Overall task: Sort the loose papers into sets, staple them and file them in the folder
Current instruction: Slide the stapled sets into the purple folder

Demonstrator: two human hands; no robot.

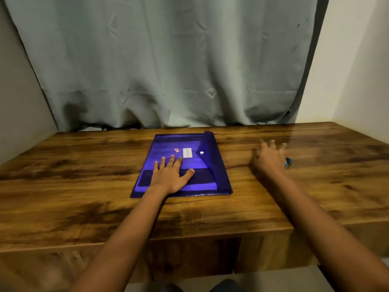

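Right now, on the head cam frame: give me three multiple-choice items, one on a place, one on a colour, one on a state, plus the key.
1. Where does the left hand lie relative to the snap folder?
A) flat on top of it
B) beside it on bare wood
C) underneath it

2. What colour is the snap folder?
A) red
B) green
C) blue

3. How is the folder's flap?
A) snapped shut
B) lifted and unsnapped
C) torn off

Key:
1 A: the palm and straight fingers lie on the folder's front.
2 C: its translucent plastic shows blue against the brown wood.
3 B: the flap stands up along the folder's right edge, with the white snap button left bare.
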